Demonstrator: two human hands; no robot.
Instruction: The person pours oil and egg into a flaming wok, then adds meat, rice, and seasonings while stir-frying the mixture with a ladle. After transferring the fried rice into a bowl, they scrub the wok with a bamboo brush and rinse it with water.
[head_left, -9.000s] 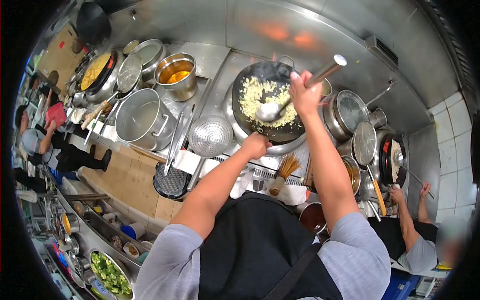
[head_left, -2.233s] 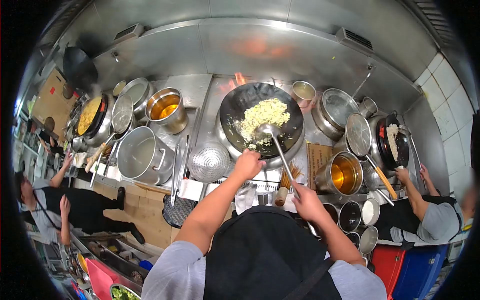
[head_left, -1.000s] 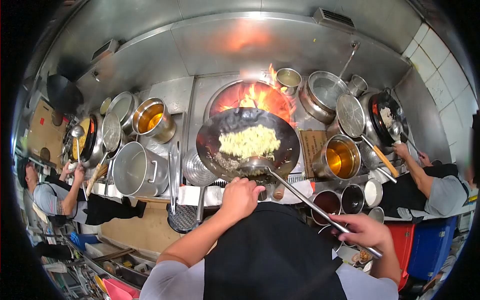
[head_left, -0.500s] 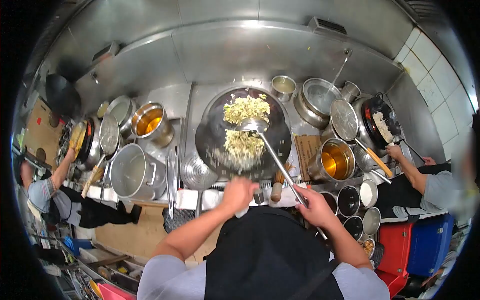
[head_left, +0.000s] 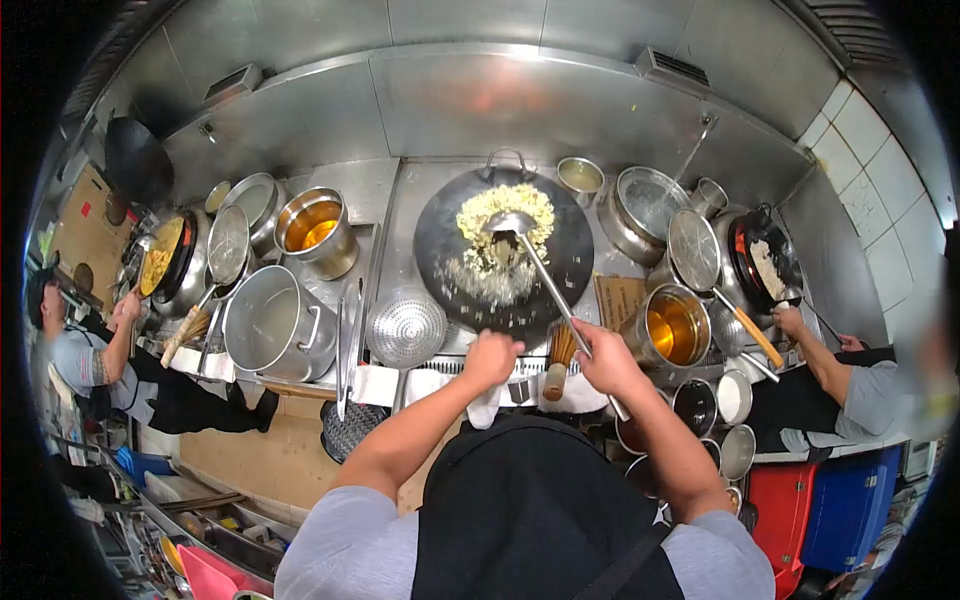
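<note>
In the middle is a large dark wok [head_left: 570, 270] with pale yellow-green fried food [head_left: 535, 205] in it, some of it blurred by motion. My right hand [head_left: 605, 358] is wrapped round the long handle of a steel ladle [head_left: 512, 222], whose bowl rests on the food. My left hand [head_left: 492, 358] is closed at the wok's near edge, over a white cloth [head_left: 483, 408]; the wok's near handle is hidden, and what the fingers hold cannot be made out. Between my hands lies a bamboo brush [head_left: 556, 378].
A perforated skimmer [head_left: 406, 328], a deep steel pot [head_left: 278, 325] and an oil pot [head_left: 312, 235] are at the left. Another oil pot [head_left: 672, 328] stands right, above sauce tins [head_left: 695, 402]. Co-workers cook at the far left [head_left: 85, 350] and far right [head_left: 840, 385].
The food has come together into one larger mass higher in the wok, with loose bits below. The ladle bowl and my right hand have moved up slightly. The left co-worker's pan is now tended with a ladle.
</note>
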